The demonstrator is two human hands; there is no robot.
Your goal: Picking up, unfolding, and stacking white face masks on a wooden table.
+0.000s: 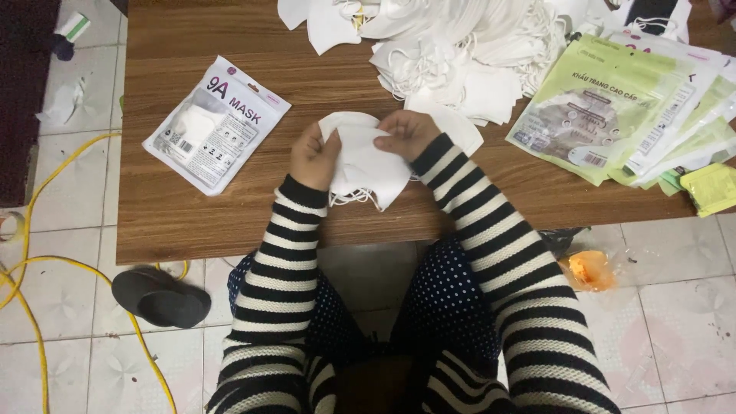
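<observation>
Both my hands hold a small stack of white folded face masks [366,161] just above the near part of a low wooden table [184,222]. My left hand [311,157] grips the stack's left edge and my right hand [410,133] pinches its upper right corner. Elastic ear loops dangle from the bottom of the stack. My sleeves are striped black and white.
A sealed white and grey mask packet [215,123] lies left of my hands. A large heap of loose white masks [452,46] fills the table's far side. Green and white packets [613,107] fan out at right. A yellow cable [31,268] and a dark slipper [161,297] are on the tiled floor.
</observation>
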